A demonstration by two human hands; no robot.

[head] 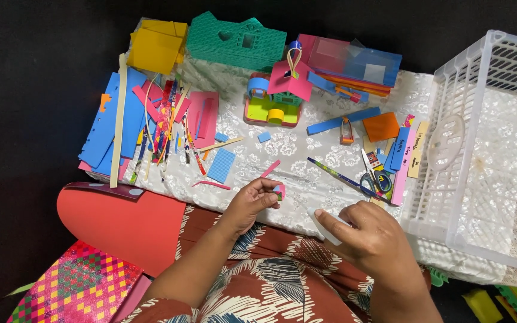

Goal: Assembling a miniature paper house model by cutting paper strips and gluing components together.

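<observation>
Nearest you: your lap in rust-brown cloth with a pale leaf print (270, 281), both forearms running up across it.

Right hand (373, 238): the bigger shape in view, back of the hand up, fingers curled together, thumb and forefinger pinching a small white piece (325, 226) at the near edge of the table cloth (306, 167). Whether that piece is paper or plastic, you cannot tell.

Left hand (251, 202): fingers bent and bunched, tips pinching a small foam scrap (279, 191). The scrap is tiny, roughly square, pink with a touch of green and blue on it; finer detail is too small to read. It sits just above the near cloth edge, left of the white piece, the two well apart.

Around you, largest down:
- White slatted plastic crate (480, 155), on the right, partly over the cloth.
- Red foam sheet (121, 224) with a rounded edge, left of your lap; a pink-and-green woven mat (73, 281) below it.
- Green foam house shape (234, 40) with a heart cut-out, far edge; yellow sheets (157, 45) beside it.
- Blue foam sheets (112, 122) and a heap of coloured strips (166, 119), left side.
- Small model house (276, 96), pink roof, lime base, centre.
- Orange square (381, 127), near the crate.
- Scissors (373, 178) with blue handles, just above your right hand.
- Pink strip (270, 168), just above your left fingertips.
</observation>
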